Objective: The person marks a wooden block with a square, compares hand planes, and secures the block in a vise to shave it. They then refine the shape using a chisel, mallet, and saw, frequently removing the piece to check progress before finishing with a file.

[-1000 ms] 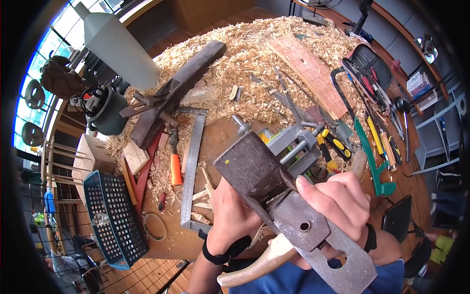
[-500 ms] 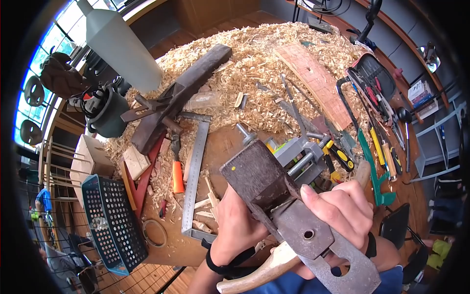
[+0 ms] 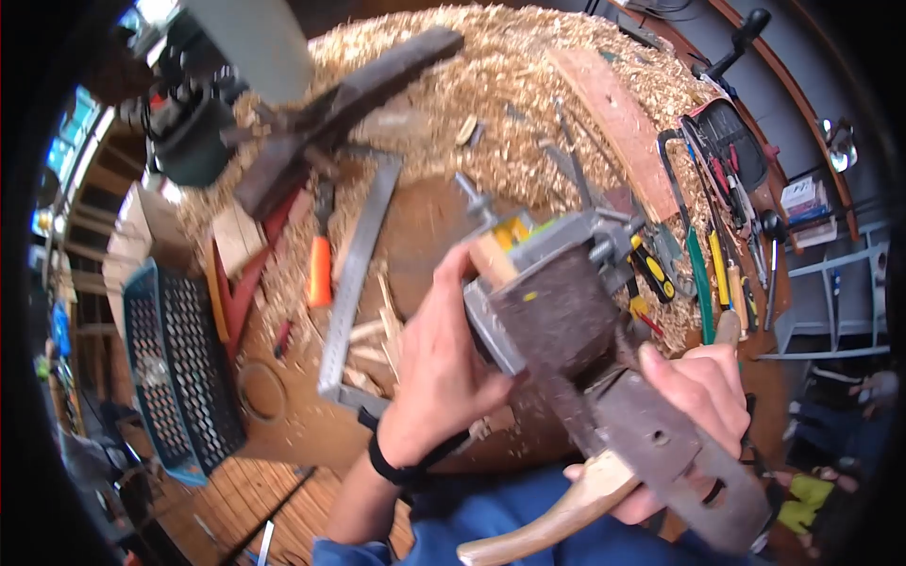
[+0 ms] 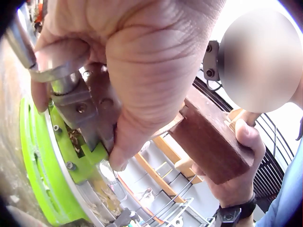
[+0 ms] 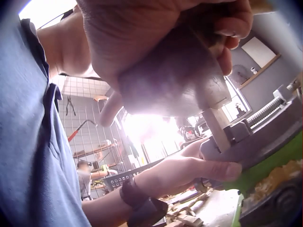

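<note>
My left hand (image 3: 439, 363) grips the end of a grey metal vise (image 3: 557, 231), thumb on one side and fingers on the other. A small pale wood piece (image 3: 491, 260) stands between the vise's jaws, also seen as a light block (image 5: 217, 128) in the right wrist view. With my right hand (image 3: 703, 391) I hold a dark wooden hand plane (image 3: 557, 302) by its body, tilted over the vise. Its metal iron (image 3: 675, 453) points down toward me and a pale curved handle (image 3: 552, 519) sticks out. In the left wrist view the plane (image 4: 210, 142) hangs beside the vise's green base (image 4: 38, 175).
Wood shavings (image 3: 453, 85) heap across the back of the bench. Left of the vise lie a steel square (image 3: 363, 255), an orange-handled tool (image 3: 321, 269) and a perforated basket (image 3: 179, 377). A second, dark plane (image 3: 349, 104) lies behind. Saws and a pink board (image 3: 618, 127) are on the right.
The plane has shifted right and down, uncovering the vise's end and the wood piece. My left hand now shows fully at the vise. The head view has also shifted and blurred.
</note>
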`<state>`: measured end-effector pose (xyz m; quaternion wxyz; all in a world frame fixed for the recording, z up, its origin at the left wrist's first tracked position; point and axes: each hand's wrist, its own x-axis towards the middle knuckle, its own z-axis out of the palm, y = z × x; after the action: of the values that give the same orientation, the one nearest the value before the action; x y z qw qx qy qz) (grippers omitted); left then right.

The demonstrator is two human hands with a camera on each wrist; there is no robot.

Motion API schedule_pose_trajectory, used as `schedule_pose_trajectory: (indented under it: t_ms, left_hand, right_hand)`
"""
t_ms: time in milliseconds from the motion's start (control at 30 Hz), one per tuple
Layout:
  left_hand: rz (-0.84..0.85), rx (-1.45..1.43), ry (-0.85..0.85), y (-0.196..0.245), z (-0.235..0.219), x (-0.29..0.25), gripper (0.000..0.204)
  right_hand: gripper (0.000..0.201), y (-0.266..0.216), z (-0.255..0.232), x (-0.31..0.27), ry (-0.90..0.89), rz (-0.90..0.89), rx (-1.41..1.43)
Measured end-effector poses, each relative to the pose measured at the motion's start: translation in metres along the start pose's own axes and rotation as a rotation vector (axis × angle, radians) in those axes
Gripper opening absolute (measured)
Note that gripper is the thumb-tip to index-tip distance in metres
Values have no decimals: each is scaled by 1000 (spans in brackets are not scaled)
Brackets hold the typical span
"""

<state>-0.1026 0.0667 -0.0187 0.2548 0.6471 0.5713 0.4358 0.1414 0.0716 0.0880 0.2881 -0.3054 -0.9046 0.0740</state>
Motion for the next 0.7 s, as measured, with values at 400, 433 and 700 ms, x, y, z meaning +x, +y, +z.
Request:
schedule_pose_trajectory:
  t_ms: [400,433,700]
  left_hand:
    - [-50,-35,70,11,2,0,107]
    - [-47,-36,66,10,2,0,107]
    - [8,156,97,18,-4,-9,115]
  right_hand:
    - [99,21,-14,-45,392,829,1959]
    - [101,22,-10,-48,408,853,2021]
    - [107,16,6,-56,456,908,2270]
